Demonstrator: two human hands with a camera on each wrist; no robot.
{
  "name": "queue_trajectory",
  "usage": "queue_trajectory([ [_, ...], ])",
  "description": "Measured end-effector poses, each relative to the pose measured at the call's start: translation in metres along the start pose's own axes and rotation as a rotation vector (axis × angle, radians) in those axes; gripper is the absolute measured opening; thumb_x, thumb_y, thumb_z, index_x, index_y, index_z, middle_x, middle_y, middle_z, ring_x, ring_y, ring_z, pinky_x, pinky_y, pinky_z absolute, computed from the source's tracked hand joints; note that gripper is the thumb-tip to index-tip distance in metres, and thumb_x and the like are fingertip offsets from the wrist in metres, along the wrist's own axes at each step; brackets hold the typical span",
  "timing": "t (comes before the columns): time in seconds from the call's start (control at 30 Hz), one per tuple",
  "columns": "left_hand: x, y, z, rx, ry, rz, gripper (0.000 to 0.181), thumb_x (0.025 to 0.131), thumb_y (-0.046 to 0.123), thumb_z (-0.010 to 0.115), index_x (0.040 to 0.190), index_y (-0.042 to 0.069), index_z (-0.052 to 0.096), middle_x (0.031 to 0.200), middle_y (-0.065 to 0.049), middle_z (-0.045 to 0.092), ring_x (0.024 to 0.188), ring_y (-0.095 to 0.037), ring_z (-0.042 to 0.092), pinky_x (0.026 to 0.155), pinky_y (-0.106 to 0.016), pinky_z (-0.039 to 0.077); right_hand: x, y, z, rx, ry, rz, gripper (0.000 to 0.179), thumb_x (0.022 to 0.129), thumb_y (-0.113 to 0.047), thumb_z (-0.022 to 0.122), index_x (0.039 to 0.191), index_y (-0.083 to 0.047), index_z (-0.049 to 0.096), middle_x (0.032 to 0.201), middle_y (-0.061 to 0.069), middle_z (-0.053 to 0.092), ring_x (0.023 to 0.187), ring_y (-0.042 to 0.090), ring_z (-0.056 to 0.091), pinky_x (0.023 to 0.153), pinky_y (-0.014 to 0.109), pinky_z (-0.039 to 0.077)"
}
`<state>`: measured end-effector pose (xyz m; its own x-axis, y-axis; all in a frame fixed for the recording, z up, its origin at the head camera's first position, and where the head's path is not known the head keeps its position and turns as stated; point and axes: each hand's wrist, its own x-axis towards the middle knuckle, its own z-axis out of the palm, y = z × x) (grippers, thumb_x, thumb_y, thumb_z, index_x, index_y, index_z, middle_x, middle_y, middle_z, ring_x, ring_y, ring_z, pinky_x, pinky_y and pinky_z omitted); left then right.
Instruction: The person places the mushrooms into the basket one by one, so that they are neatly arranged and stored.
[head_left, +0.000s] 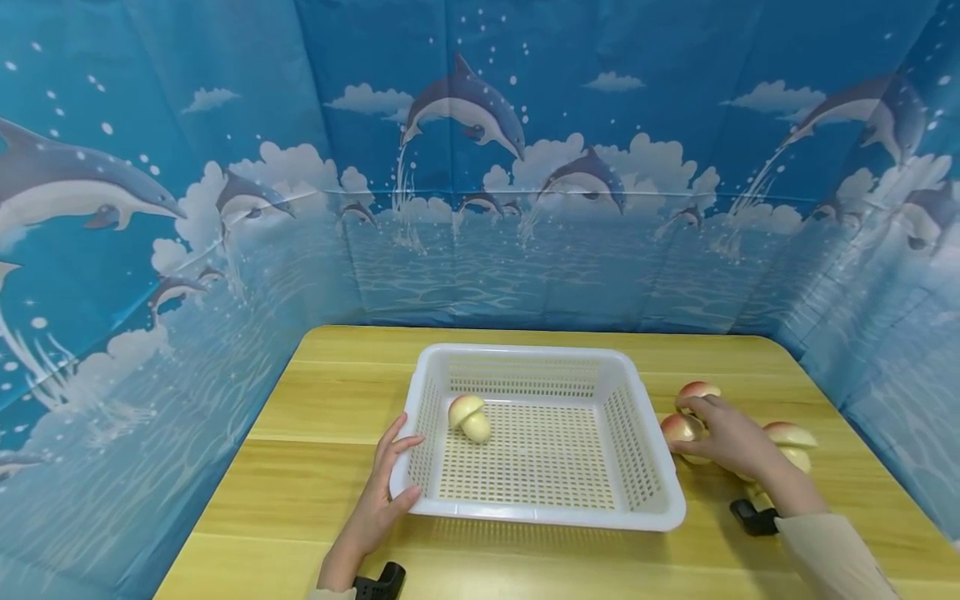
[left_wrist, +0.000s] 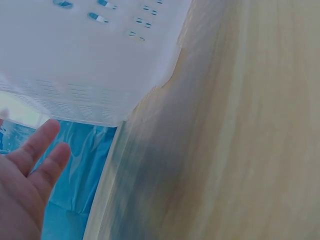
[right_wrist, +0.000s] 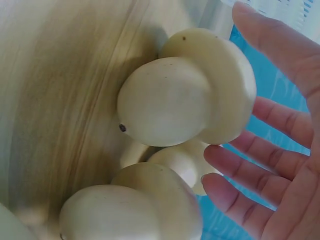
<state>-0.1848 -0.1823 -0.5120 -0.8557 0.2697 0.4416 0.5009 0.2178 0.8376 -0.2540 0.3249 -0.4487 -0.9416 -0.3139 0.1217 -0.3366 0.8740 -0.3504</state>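
Observation:
A white plastic basket stands on the wooden table; one toy mushroom with a red-tinged cap lies inside at the left. My left hand is at the basket's front left corner, fingers spread along the left rim and thumb at the front edge. Right of the basket, my right hand reaches over a mushroom. In the right wrist view its fingers are stretched at the edge of a pale mushroom's cap, the thumb apart from it.
Beyond the right hand's fingers sits another mushroom. More mushrooms stand to the right, partly hidden by the right hand and wrist. A blue dolphin-print curtain surrounds the back and sides of the table.

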Motion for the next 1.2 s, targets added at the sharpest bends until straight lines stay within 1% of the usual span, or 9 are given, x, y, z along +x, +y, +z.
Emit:
queue_trajectory([
  [0.13, 0.0, 0.002, 0.0, 0.001, 0.003, 0.007, 0.057, 0.083, 0.015, 0.056, 0.138, 0.014, 0.04, 0.156, -0.01, 0.002, 0.134, -0.043, 0.015, 0.088, -0.048, 0.041, -0.001, 0.0, 0.003, -0.003, -0.011, 0.026, 0.085, 0.071, -0.06, 0.072, 0.125, 0.003, 0.054, 0.12, 0.028, 0.052, 0.102, 0.045, 0.053, 0.077, 0.057, 0.044],
  [0.27, 0.0, 0.003, 0.001, 0.002, 0.007, 0.006, 0.057, 0.083, 0.015, 0.056, 0.138, 0.014, 0.04, 0.157, -0.008, 0.003, 0.135, -0.043, 0.014, 0.088, -0.052, 0.038, -0.001, 0.0, 0.005, -0.002, -0.021, 0.039, 0.084, 0.073, -0.059, 0.071, 0.125, 0.004, 0.053, 0.12, 0.029, 0.052, 0.102, 0.046, 0.053, 0.077, 0.057, 0.045],
  [0.43, 0.0, 0.002, 0.001, 0.007, 0.003, 0.006, 0.057, 0.083, 0.015, 0.055, 0.138, 0.012, 0.04, 0.157, -0.008, 0.002, 0.135, -0.042, 0.014, 0.089, -0.048, 0.04, -0.001, 0.0, 0.006, 0.001, -0.019, 0.051, 0.081, 0.076, -0.056, 0.07, 0.126, 0.005, 0.052, 0.121, 0.029, 0.052, 0.103, 0.046, 0.053, 0.078, 0.057, 0.044],
  [0.53, 0.0, 0.001, 0.001, 0.006, 0.006, 0.005, 0.057, 0.083, 0.015, 0.055, 0.138, 0.011, 0.04, 0.157, -0.008, 0.003, 0.135, -0.042, 0.015, 0.088, -0.047, 0.04, -0.001, 0.0, 0.008, 0.0, -0.008, 0.052, 0.081, 0.075, -0.058, 0.07, 0.125, 0.005, 0.053, 0.12, 0.029, 0.053, 0.102, 0.045, 0.053, 0.077, 0.057, 0.044],
  [0.67, 0.0, 0.002, 0.001, 0.005, 0.009, 0.0, 0.057, 0.083, 0.014, 0.055, 0.138, 0.014, 0.04, 0.157, -0.007, 0.003, 0.135, -0.043, 0.015, 0.088, -0.046, 0.041, -0.001, 0.0, 0.01, 0.004, 0.002, 0.054, 0.081, 0.074, -0.06, 0.069, 0.123, 0.004, 0.055, 0.118, 0.028, 0.053, 0.1, 0.044, 0.054, 0.076, 0.056, 0.045],
  [0.83, 0.0, 0.002, 0.0, 0.009, 0.004, 0.0, 0.057, 0.083, 0.014, 0.054, 0.139, 0.016, 0.04, 0.157, -0.005, 0.003, 0.134, -0.042, 0.016, 0.088, -0.045, 0.041, 0.0, 0.002, 0.013, 0.028, 0.018, 0.051, 0.078, 0.074, -0.056, 0.072, 0.121, 0.004, 0.055, 0.115, 0.027, 0.055, 0.098, 0.041, 0.054, 0.074, 0.054, 0.046],
  [1.0, 0.001, 0.002, 0.0, 0.003, 0.008, -0.004, 0.057, 0.083, 0.014, 0.054, 0.138, 0.012, 0.04, 0.157, -0.006, 0.004, 0.134, -0.042, 0.017, 0.088, -0.043, 0.042, 0.0, 0.003, 0.016, 0.036, 0.038, 0.054, 0.078, 0.074, -0.053, 0.074, 0.121, 0.006, 0.054, 0.116, 0.028, 0.054, 0.101, 0.044, 0.052, 0.076, 0.055, 0.045],
  [1.1, 0.002, 0.003, 0.0, -0.003, 0.013, -0.008, 0.058, 0.083, 0.014, 0.055, 0.138, 0.01, 0.04, 0.157, -0.007, 0.004, 0.135, -0.041, 0.017, 0.088, -0.045, 0.042, 0.0, 0.003, 0.018, 0.03, 0.037, 0.062, 0.08, 0.073, -0.053, 0.075, 0.122, 0.007, 0.054, 0.116, 0.03, 0.054, 0.102, 0.046, 0.051, 0.076, 0.057, 0.044],
  [1.2, 0.002, 0.003, 0.001, -0.013, 0.022, -0.011, 0.058, 0.082, 0.014, 0.055, 0.138, 0.012, 0.041, 0.157, -0.006, 0.005, 0.136, -0.04, 0.015, 0.088, -0.049, 0.04, -0.001, 0.002, 0.019, 0.027, 0.039, 0.068, 0.081, 0.073, -0.052, 0.076, 0.122, 0.008, 0.054, 0.116, 0.029, 0.054, 0.102, 0.046, 0.051, 0.076, 0.057, 0.045],
])
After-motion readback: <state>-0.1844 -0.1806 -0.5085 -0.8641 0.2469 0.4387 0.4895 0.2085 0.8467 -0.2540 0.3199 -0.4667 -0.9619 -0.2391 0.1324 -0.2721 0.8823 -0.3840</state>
